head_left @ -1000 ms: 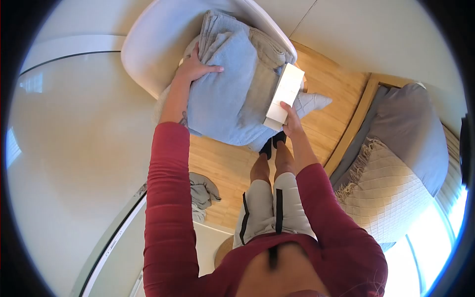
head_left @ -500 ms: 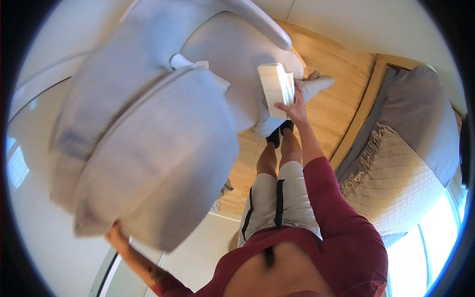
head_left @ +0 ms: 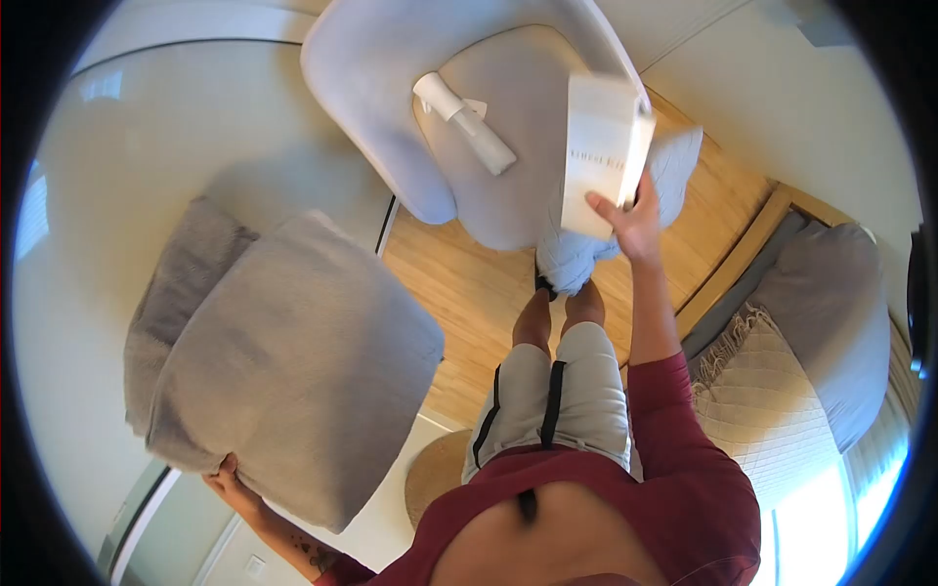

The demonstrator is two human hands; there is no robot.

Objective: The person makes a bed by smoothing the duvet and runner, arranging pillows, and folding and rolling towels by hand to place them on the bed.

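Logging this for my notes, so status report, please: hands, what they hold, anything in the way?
Left hand gripping grey fabric bundle. Right hand holding white box. Possible obstacle: white bottle on chair seat.

The left forearm [head_left: 285,533] angles out to the side, the left hand [head_left: 231,482] gripping, though how far it curls is hard to tell, while the right forearm [head_left: 655,308] reaches forward, the right hand [head_left: 637,229] clasped, thumb [head_left: 606,208] uppermost.
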